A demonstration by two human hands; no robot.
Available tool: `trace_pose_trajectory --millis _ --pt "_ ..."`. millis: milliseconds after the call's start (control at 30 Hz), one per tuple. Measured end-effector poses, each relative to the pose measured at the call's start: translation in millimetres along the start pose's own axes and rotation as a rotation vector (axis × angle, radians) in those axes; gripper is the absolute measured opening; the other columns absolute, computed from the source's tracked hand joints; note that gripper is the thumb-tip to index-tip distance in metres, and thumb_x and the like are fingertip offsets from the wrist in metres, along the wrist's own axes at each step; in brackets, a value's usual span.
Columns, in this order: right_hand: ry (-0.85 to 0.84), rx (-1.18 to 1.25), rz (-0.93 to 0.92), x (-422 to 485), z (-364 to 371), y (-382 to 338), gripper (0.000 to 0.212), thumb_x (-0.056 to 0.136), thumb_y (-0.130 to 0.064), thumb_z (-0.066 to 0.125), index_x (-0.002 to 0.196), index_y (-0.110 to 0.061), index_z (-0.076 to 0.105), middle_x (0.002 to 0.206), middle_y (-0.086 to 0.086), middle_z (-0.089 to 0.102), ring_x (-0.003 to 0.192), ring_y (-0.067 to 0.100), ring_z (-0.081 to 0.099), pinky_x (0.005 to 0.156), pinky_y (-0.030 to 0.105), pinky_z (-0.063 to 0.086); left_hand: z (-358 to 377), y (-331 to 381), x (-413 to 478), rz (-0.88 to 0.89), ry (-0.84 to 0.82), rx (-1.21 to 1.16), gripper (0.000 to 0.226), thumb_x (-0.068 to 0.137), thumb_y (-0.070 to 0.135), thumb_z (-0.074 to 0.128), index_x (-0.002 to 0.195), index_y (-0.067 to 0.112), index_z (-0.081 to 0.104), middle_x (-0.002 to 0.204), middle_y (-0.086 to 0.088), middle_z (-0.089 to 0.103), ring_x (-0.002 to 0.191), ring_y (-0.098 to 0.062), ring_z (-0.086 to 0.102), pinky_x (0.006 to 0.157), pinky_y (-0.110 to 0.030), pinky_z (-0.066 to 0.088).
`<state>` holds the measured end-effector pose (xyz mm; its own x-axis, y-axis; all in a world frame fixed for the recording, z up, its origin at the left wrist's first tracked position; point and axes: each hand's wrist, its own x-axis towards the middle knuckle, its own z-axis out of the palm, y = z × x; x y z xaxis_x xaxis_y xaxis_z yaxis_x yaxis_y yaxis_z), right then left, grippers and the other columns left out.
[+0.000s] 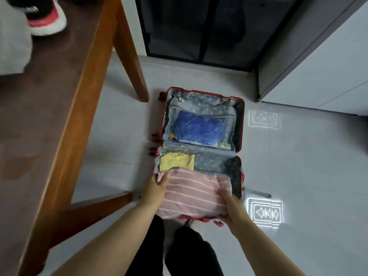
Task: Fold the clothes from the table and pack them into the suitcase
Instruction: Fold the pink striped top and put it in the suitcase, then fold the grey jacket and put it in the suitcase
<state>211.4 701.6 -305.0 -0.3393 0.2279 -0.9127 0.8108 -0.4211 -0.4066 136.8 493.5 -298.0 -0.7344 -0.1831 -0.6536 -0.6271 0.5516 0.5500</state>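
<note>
A red suitcase (241, 124) lies open on the grey floor. Its far half holds a blue bag behind a clear pocket. In the near half a folded yellow garment (177, 161) lies at the left. Over the near half I hold a folded pink garment with white stripes (191, 194). My left hand (154, 188) grips its left edge and my right hand (232, 207) grips its right near corner. Whether the pink garment rests on the lining or hangs just above it, I cannot tell.
A brown wooden table (49, 120) stands at the left, one leg close to the suitcase's far left corner. On the table lie a black, red and white shoe (44, 15) and pale cloth (12, 42). A grey cabinet (318, 62) stands at the right.
</note>
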Motion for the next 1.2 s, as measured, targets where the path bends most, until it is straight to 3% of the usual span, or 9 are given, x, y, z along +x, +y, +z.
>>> trace_pose_trajectory --millis 67,233,333,433,567,667,733,1033,1200 --pt "-0.009 -0.046 0.015 60.9 10.0 5.9 0.031 0.089 -0.043 0.054 0.103 -0.016 0.057 0.112 0.01 0.059 0.104 0.03 0.056 0.08 0.041 0.052 23.0 -15.2 52.9 0.018 0.028 0.022 0.04 0.092 0.034 0.052 0.107 -0.002 0.063 0.106 -0.022 0.065 0.1 -0.035 0.059 0.069 -0.027 0.035" --pt "0.009 -0.285 -0.188 249.1 54.8 32.5 0.023 0.097 -0.032 0.042 0.102 -0.012 0.052 0.103 0.012 0.057 0.09 0.026 0.057 0.079 0.04 0.052 89.7 -75.9 224.6 0.129 0.115 0.131 0.037 0.094 0.031 0.05 0.113 0.002 0.06 0.113 -0.022 0.063 0.104 -0.037 0.058 0.078 -0.033 0.042" --pt "0.068 -0.445 -0.315 363.1 72.7 57.7 0.025 0.096 -0.034 0.043 0.099 -0.011 0.051 0.105 0.018 0.06 0.095 0.033 0.058 0.09 0.05 0.049 138.9 -115.1 313.4 0.171 0.135 0.174 0.038 0.095 0.03 0.048 0.12 0.002 0.055 0.12 -0.022 0.06 0.11 -0.037 0.055 0.084 -0.034 0.042" --pt "0.087 -0.622 -0.345 456.1 81.8 84.2 0.031 0.095 -0.04 0.045 0.097 -0.009 0.051 0.1 0.018 0.06 0.09 0.029 0.057 0.088 0.044 0.048 189.3 -150.6 375.3 0.262 0.176 0.284 0.044 0.095 0.026 0.048 0.133 0.005 0.043 0.133 -0.02 0.05 0.121 -0.036 0.047 0.096 -0.036 0.036" --pt "0.304 -1.159 -0.527 498.9 84.0 107.0 0.057 0.094 -0.044 0.043 0.135 -0.007 0.034 0.136 0.02 0.041 0.125 0.035 0.041 0.105 0.041 0.031 229.4 -210.5 392.4 0.691 0.179 0.856 0.056 0.09 0.032 0.04 0.144 0.023 0.026 0.149 -0.008 0.035 0.136 -0.032 0.034 0.11 -0.042 0.024" --pt "0.089 -1.54 -0.814 479.0 85.4 103.3 0.053 0.098 -0.036 0.034 0.146 -0.025 0.016 0.155 0.007 0.014 0.141 0.029 0.016 0.116 0.044 0.008 230.9 -228.7 374.3 0.45 -0.123 0.991 0.061 0.097 0.038 0.03 0.149 0.027 -0.002 0.158 -0.001 -0.002 0.145 -0.028 0.003 0.116 -0.043 0.008" --pt "-0.058 -1.707 -0.654 444.7 83.5 94.2 0.058 0.097 -0.048 0.03 0.148 -0.031 0.01 0.158 0.002 0.005 0.144 0.026 0.007 0.116 0.046 0.001 214.6 -215.0 350.1 0.327 -0.207 1.06 0.059 0.099 0.04 0.025 0.148 0.029 -0.007 0.158 0.001 -0.009 0.145 -0.024 -0.006 0.117 -0.042 -0.001" --pt "-0.158 -1.664 -0.523 129.5 85.3 -4.3 0.067 0.096 -0.042 0.039 0.149 -0.028 0.002 0.158 0.005 0.005 0.144 0.027 0.007 0.117 0.04 0.009 41.0 -41.7 104.1 0.389 -0.134 0.913 0.059 0.099 0.038 0.028 0.149 0.026 -0.003 0.158 -0.003 0.002 0.145 -0.024 0.002 0.116 -0.04 -0.004" --pt "-0.158 -1.657 -0.756 -52.8 115.9 -81.7 0.065 0.095 -0.039 0.042 0.149 -0.024 0.008 0.155 0.003 0.017 0.141 0.026 0.019 0.114 0.038 0.02 -76.6 40.1 -28.2 0.44 0.018 0.804 0.061 0.091 0.048 0.009 0.148 0.029 -0.002 0.158 0.0 0.008 0.144 -0.021 0.007 0.116 -0.039 -0.002"
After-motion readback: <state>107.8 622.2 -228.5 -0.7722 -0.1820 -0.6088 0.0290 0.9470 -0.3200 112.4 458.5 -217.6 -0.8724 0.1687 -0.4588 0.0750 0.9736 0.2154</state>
